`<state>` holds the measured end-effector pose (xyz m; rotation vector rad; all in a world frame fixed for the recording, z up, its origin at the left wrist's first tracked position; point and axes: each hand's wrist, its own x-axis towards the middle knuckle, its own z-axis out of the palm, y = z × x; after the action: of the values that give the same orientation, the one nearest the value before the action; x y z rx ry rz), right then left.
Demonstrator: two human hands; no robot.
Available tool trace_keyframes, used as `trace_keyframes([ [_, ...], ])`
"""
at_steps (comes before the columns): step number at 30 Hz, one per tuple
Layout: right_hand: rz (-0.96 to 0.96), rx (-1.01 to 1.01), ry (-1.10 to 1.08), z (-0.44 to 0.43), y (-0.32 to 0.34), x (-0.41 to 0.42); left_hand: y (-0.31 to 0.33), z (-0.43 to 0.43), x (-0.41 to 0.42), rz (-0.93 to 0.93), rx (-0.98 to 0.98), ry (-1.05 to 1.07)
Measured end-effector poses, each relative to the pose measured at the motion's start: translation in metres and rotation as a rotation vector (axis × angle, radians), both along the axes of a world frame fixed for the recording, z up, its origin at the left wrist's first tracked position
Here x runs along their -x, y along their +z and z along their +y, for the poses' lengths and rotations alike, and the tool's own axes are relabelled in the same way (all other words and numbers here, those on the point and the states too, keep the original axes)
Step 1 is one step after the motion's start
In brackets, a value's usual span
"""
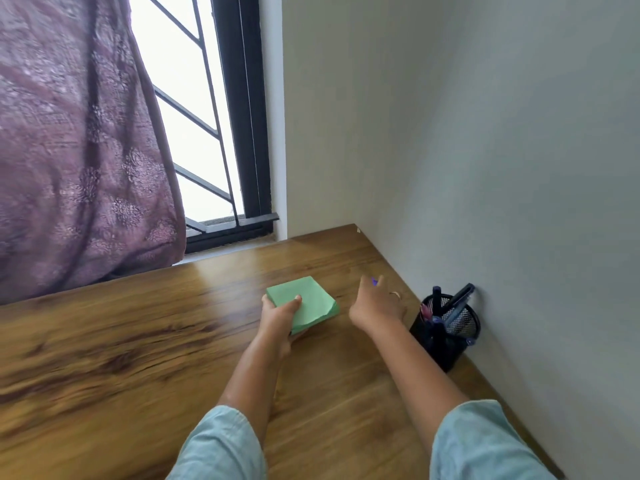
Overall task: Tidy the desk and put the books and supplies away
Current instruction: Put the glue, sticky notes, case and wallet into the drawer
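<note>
A mesh pen cup [446,329] stands by the wall at the desk's [138,358] right edge; left hand [278,315] grips a green notepad [304,301] mid-desk; right hand [377,304] pinches something small and purple, too blurred to name.

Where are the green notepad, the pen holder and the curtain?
green notepad [304,299]: head view, on its top sheet.
pen holder [460,327]: head view, on its mesh wall.
curtain [79,150]: head view, on its patterned cloth.
</note>
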<state>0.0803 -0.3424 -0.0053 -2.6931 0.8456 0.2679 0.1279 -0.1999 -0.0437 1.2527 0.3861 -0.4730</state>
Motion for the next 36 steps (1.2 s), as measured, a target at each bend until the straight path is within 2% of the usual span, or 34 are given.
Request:
trace_keyframes([
  [2, 0.046, -0.017, -0.001, 0.003, -0.008, 0.009, 0.001, 0.004, 0.009, 0.010, -0.044, 0.008],
  [5, 0.016, 0.018, 0.044, 0.008, -0.014, 0.023, 0.006, 0.011, 0.024, 0.015, -0.156, 0.028],
  [8, -0.033, -0.103, 0.058, 0.017, -0.016, 0.034, 0.009, 0.027, 0.042, 0.009, -0.226, 0.105],
  [13, -0.191, -0.421, 0.090, 0.043, -0.002, 0.056, 0.010, 0.067, 0.080, -0.073, -0.175, 0.134],
  [19, -0.292, -0.647, 0.181, 0.089, 0.011, 0.095, 0.011, 0.124, 0.134, -0.086, -0.133, 0.228],
  [24, -0.297, -0.747, 0.249, 0.136, 0.009, 0.131, 0.009, 0.170, 0.191, -0.099, -0.223, 0.339],
  [30, -0.259, -0.883, 0.280, 0.193, 0.012, 0.165, 0.017, 0.235, 0.251, -0.142, -0.238, 0.540],
  [36, -0.244, -0.948, 0.402, 0.274, 0.012, 0.211, 0.011, 0.312, 0.316, -0.075, -0.198, 0.578],
])
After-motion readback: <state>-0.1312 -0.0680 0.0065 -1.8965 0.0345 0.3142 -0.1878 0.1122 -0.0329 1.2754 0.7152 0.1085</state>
